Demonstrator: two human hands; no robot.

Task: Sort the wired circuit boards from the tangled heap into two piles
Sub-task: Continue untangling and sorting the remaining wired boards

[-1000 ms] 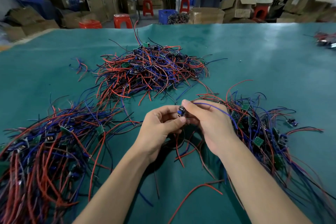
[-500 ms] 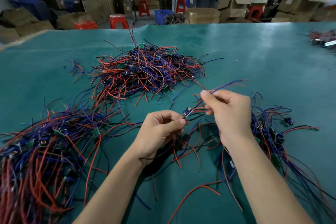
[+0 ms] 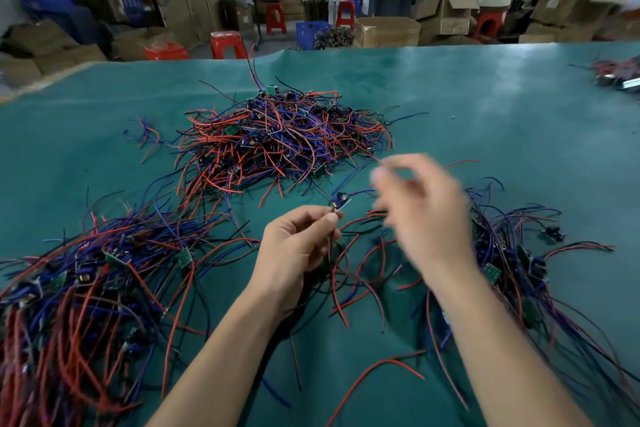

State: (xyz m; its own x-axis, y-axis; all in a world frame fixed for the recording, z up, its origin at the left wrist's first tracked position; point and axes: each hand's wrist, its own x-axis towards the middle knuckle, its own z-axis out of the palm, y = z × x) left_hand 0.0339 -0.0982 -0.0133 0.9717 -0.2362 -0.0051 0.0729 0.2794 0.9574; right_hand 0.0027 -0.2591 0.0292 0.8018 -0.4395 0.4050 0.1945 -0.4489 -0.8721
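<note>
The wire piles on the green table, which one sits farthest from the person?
The rounded heap at centre back, beyond both hands; the left pile and right pile flank the forearms, much closer.

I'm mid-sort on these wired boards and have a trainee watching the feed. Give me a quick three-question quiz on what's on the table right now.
1. True or false: the left hand pinches a small board at its fingertips.
2. Which heap lies farthest from the person? A) the far pile B) the left pile C) the right pile
3. Fill in: the table cover is ____ in colour.

Key
1. True. The board sticks up just above the fingers, with its wires hanging below the hand.
2. A. It sits beyond both hands, towards the far table edge.
3. Green (teal). The right hand is too blurred to quiz on.
</note>
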